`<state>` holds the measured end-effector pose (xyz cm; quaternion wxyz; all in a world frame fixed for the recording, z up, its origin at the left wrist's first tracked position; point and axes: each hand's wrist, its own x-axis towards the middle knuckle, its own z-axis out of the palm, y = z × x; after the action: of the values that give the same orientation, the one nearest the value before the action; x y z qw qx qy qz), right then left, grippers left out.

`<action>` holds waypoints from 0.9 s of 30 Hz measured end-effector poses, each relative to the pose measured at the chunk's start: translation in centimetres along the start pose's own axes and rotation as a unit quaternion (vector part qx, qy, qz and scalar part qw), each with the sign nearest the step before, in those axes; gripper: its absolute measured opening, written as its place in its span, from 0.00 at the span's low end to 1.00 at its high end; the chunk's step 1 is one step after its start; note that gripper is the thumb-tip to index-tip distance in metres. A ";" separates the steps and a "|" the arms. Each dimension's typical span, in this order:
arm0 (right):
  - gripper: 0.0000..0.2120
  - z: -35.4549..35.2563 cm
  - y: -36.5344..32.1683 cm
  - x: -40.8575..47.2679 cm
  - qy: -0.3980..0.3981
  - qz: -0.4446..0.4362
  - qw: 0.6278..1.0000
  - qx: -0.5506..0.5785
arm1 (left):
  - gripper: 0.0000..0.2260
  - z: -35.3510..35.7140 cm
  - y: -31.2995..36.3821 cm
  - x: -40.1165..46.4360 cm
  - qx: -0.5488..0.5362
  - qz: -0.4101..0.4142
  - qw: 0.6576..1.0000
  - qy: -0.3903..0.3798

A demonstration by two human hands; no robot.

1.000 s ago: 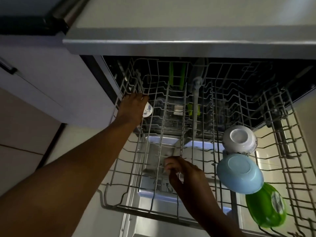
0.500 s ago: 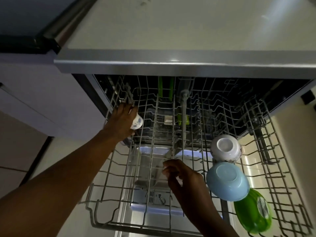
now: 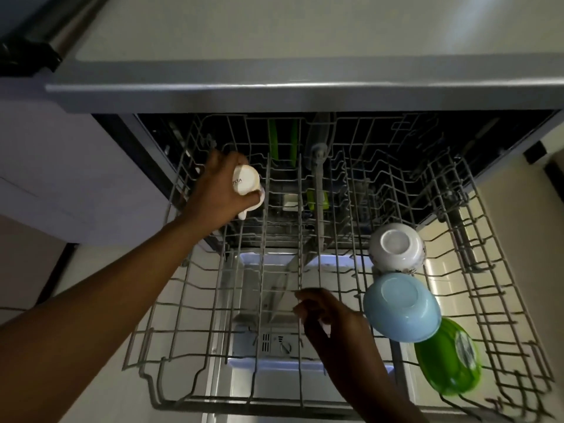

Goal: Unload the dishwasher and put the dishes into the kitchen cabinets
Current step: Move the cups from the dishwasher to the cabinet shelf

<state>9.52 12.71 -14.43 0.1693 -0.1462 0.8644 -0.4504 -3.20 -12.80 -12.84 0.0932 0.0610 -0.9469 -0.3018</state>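
Left hand [image 3: 218, 193] is gripping a white mug [image 3: 245, 181], fingers wrapped round it; right hand [image 3: 323, 312] is hovering, fingers loosely curled. White bowl [image 3: 396, 247], blue bowl [image 3: 401, 306] and green bowl [image 3: 448, 357] are awaiting unloading from the upper rack [image 3: 189, 303].

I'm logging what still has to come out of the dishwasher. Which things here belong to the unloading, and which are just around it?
Part of the job:
- white cup in the left hand
- white bowl, blue bowl, green bowl, upside down in the upper rack
- green plates below

Just around:
- countertop
- cabinet front
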 end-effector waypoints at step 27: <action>0.52 -4.6 -10.4 -5.6 0.201 0.017 0.968 -0.147 | 0.26 -14.3 9.9 -17.3 -0.184 0.011 0.980 0.071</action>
<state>13.68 12.57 -2.48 -0.0232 -0.0613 0.9399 -0.3352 16.13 -9.80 1.95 0.1727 0.0537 -0.8665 -0.4652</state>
